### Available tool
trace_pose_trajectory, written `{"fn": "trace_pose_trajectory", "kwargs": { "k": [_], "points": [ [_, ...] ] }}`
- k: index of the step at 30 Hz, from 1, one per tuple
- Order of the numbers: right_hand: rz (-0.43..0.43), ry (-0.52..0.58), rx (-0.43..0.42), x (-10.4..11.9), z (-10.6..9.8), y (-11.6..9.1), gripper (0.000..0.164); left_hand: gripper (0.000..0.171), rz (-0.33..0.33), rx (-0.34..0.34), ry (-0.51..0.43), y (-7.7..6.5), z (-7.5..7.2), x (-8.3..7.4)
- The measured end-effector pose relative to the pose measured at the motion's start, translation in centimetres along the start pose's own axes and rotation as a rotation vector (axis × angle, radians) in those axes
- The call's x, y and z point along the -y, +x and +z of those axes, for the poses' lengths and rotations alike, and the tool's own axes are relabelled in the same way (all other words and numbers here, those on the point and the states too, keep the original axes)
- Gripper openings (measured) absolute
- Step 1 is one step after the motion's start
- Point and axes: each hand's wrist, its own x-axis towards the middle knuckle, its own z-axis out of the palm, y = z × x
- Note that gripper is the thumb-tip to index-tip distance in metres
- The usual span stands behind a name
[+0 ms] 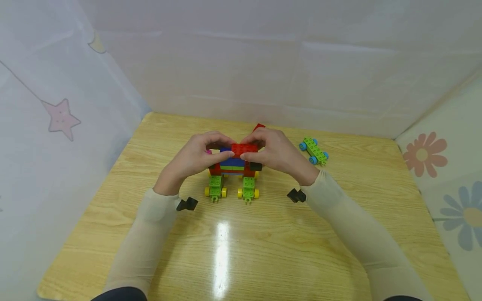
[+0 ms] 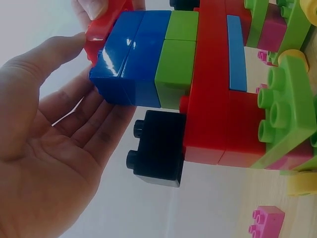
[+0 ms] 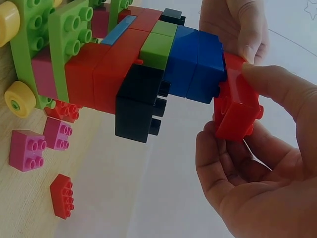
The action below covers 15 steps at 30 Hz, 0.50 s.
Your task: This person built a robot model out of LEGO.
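Observation:
A toy-brick build stands on two lime-green wheeled bases (image 1: 215, 184) with yellow wheels, side by side. Red bricks (image 3: 119, 62) form its middle, topped by lime-green (image 3: 157, 44) and blue bricks (image 2: 131, 57). Black bricks (image 3: 141, 101) stick out at both sides. Over the blue top sits a red brick (image 1: 244, 149), tilted against it in the right wrist view. My right hand (image 1: 275, 148) pinches this brick between thumb and fingers. My left hand (image 1: 197, 154) holds the build's top, thumb tip at the red brick's end and fingers behind the blue bricks.
To the right lies a green wheeled base (image 1: 315, 151) with blue wheels. Loose pink bricks (image 3: 27, 150) and a red brick (image 3: 62, 196) rest on the wooden table (image 1: 282, 242) beyond the build. A pale cloth wall (image 1: 241, 75) borders the table's far edge.

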Motion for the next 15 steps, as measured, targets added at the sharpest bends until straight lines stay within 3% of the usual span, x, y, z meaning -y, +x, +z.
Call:
{"fn": "trace_pose_trajectory", "kwargs": {
  "k": [15],
  "points": [
    [0.049, 0.059, 0.038, -0.2, -0.35, 0.42, 0.035, 0.032, -0.009, 0.01, -0.011, 0.37, -0.26, 0.11]
  ]
}}
